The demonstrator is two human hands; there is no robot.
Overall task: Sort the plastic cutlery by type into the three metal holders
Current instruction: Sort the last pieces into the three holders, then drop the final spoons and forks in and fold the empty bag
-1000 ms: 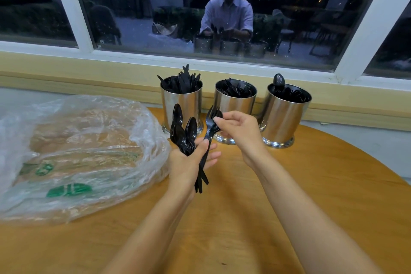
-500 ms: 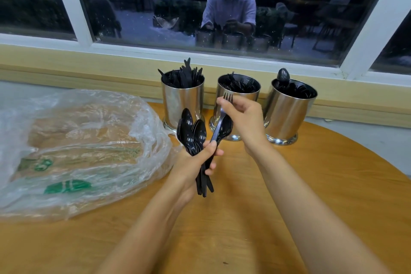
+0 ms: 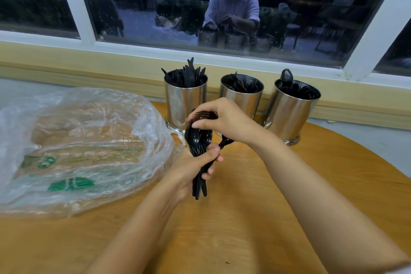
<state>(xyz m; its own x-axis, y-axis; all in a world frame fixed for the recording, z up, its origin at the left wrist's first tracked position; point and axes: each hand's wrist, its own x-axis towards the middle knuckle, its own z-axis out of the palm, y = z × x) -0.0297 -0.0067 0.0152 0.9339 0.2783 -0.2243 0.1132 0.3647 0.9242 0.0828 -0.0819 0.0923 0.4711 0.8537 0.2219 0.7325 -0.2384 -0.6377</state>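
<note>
Left hand grips a bundle of black plastic spoons over the wooden table. Right hand pinches one black plastic fork, best lifted clear, then dropped into the middle shiny metal holder.

Shot from head height by one wide-angle lens, looking forward and down along both forearms, close over the left hand and right hand at mid-frame, across the worktop towards the window beyond
</note>
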